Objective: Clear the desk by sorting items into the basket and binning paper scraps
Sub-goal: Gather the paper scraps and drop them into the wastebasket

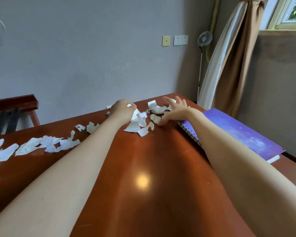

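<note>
While both forearms reach toward the far edge of the glossy reddish-brown wooden desk (143,159), the left hand (122,110) is curled round part of a heap of torn white paper scraps (138,123). The right hand (175,111) is held with fingers spread and relaxed, its thumb tip low by the desk beside the heap, pinching nothing. The heap lies between the two hands near the far edge. A trail of larger white scraps (48,144) runs toward the left edge, well apart from the heap. A purple spiral-bound notebook (237,132) lies along the right edge, just beside the right forearm. Neither basket nor bin is in view.

The step in hand appears to be raking the scraps into one graspable bundle. It is probably done best by drawing the spread right hand inward toward the left with fingers kept low, so the light pieces slide rather than flutter. Pulling away from the far edge should stop any falling behind the desk. The bundle should be squeezed firmly before lifting, since loose slips may drop out.
</note>
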`<state>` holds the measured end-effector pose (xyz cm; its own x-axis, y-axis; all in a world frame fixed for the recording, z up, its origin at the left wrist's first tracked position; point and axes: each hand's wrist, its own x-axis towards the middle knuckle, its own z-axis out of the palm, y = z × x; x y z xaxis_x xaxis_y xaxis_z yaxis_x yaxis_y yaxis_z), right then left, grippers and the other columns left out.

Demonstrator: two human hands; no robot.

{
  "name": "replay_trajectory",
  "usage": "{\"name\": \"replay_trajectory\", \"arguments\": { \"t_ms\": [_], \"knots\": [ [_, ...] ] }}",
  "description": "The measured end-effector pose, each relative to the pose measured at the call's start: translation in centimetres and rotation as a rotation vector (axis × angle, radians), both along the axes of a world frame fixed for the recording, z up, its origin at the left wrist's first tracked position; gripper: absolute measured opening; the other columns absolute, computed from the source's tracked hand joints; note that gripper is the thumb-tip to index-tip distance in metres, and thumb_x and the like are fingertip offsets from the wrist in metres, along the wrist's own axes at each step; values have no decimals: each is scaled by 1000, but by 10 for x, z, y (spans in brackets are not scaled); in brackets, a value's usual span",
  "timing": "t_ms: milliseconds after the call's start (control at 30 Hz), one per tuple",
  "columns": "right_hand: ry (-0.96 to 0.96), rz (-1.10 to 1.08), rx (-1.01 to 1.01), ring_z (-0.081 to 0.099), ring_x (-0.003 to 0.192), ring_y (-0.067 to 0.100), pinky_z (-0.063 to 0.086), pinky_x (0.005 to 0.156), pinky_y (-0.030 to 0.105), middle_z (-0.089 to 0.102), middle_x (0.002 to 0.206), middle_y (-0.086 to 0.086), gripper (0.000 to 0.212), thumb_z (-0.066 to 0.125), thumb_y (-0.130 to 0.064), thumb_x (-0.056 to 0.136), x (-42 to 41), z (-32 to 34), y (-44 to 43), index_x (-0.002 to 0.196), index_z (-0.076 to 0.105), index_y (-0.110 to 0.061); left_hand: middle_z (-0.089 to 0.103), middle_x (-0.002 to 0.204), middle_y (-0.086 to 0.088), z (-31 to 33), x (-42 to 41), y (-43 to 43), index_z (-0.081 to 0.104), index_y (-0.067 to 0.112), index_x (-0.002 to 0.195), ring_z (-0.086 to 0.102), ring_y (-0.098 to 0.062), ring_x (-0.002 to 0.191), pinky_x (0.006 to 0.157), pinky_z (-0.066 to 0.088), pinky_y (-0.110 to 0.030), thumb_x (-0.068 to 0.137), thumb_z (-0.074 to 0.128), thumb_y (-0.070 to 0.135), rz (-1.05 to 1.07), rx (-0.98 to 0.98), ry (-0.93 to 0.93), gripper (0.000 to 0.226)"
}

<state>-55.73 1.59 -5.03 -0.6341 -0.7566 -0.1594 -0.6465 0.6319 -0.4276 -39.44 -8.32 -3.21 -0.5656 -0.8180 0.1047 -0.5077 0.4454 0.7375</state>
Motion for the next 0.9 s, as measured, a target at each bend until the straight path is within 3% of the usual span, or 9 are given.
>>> {"name": "replay_trajectory", "arguments": {
  "t_ms": [133,200,233,300,400,500,600,800,900],
  "knots": [
    [-77,25,-33,0,147,27,20,116,50,-4,160,1,111,80,-45,65,-15,-5,-25,148,7,-44,58,115,-4,-9,-11,-8,66,17,106,54,-24,100,66,36,-21,98,35,12,-92,-89,-106,32],
    [-227,64,-127,41,128,21,48,89,33,28,150,-1,99,81,-33,68,-19,-8,-30,146,21,-39,58,121,0,-18,-17,-10,67,19,102,53,-21,103,72,35,-23,98,34,11,-132,-126,-129,35],
    [-279,95,-170,54,104,14,48,71,24,46,132,-3,86,80,-25,71,-18,-9,-31,142,31,-36,58,124,0,-24,-20,-11,67,22,98,54,-23,107,77,38,-26,97,34,11,-153,-137,-131,35],
    [-300,139,-208,51,69,9,40,55,18,55,90,-7,57,74,-15,76,-15,-8,-30,124,49,-34,55,127,-1,-33,-22,-13,67,28,93,46,-26,120,94,38,-33,95,37,12,-164,-160,-132,34],
    [-207,141,-206,48,53,14,40,54,25,52,68,-3,39,67,-12,78,-12,-8,-31,110,59,-33,49,127,-4,-37,-23,-13,65,27,106,36,-26,125,97,32,-31,95,42,22,-92,-240,-132,26],
    [-140,155,-195,52,45,13,50,64,33,61,75,4,41,62,-5,79,-8,-10,-30,112,66,-29,45,130,-4,-33,-24,-14,59,27,111,34,-27,124,99,30,-31,93,43,30,-36,-282,-145,25],
    [-132,194,-237,49,36,7,45,53,28,60,64,9,32,57,-5,82,-3,-9,-22,103,72,-24,42,137,-2,-31,-25,-15,54,29,119,31,-27,130,105,27,-37,92,44,39,-33,-262,-212,31],
    [-411,230,-351,44,33,10,30,39,18,50,47,5,28,53,9,80,4,2,-5,97,71,-4,42,139,0,-43,-26,-8,52,33,123,35,-27,131,104,34,-44,90,41,53,-79,-188,-246,41],
    [-510,227,-415,47,50,13,36,44,17,57,67,8,22,50,7,83,5,12,-12,85,66,-7,46,135,-1,-41,-26,-9,55,31,119,37,-26,129,106,32,-47,91,40,49,-68,-202,-197,37]
  ]
}}
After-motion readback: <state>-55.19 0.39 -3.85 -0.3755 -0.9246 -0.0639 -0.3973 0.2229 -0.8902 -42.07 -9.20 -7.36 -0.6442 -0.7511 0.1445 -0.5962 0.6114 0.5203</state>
